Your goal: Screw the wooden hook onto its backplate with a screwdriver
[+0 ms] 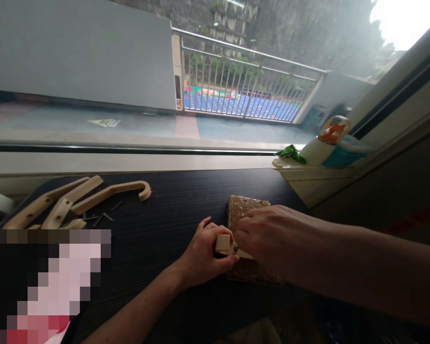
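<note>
My left hand is closed around a pale wooden piece with a squared end. A small dark round spot, perhaps a screw or a hole, shows on the wood beside my left fingertips. My right hand is closed right against that spot, its fingers bent; what they hold, if anything, is hidden. Beneath both hands lies a brown, rough-textured block that looks wrapped in shiny clear film. The right hand and forearm cover much of it.
Several wooden pieces, one a hooked bar, lie at the table's left end beside loose screws. A green cloth and a white container stand on the windowsill at the right. A pixelated area covers the lower left.
</note>
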Demonstrator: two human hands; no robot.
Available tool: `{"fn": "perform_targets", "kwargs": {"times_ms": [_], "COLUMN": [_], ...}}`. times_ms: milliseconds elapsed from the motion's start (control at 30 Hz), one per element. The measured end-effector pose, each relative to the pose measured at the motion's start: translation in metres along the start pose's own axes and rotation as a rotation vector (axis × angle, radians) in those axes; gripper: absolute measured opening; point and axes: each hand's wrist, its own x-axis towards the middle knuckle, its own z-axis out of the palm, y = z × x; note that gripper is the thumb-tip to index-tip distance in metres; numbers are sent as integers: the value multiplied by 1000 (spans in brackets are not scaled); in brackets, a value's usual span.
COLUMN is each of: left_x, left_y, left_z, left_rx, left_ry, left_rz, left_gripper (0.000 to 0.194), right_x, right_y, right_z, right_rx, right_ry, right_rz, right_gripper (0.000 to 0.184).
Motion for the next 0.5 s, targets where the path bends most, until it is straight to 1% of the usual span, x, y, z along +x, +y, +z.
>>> {"fn": "perform_targets", "kwargs": {"times_ms": [167,233,367,433,500], "left_x": [-1,-1,-1,-1,-1], "left_y": [-3,-4,-2,0,1], "left_z": [2,2,1,0,-1], "left_rx": [26,35,33,28,24], "left_ry": [4,12,24,17,10], "left_rz": [7,10,-2,-6,-9], "left_gripper": [22,21,23,23,21], "right_x": [-1,-4,-17,-24,-28], "right_y": [-8,-12,-13,-10,-7], "right_z": [-15,-18,-21,-23,-23], "right_rx": [-99,-114,-37,40,108], "right_ry": [-151,-125,2,12,11], "right_rz": [111,122,109,96,40], "right_gripper": [13,13,9,8,11]}}
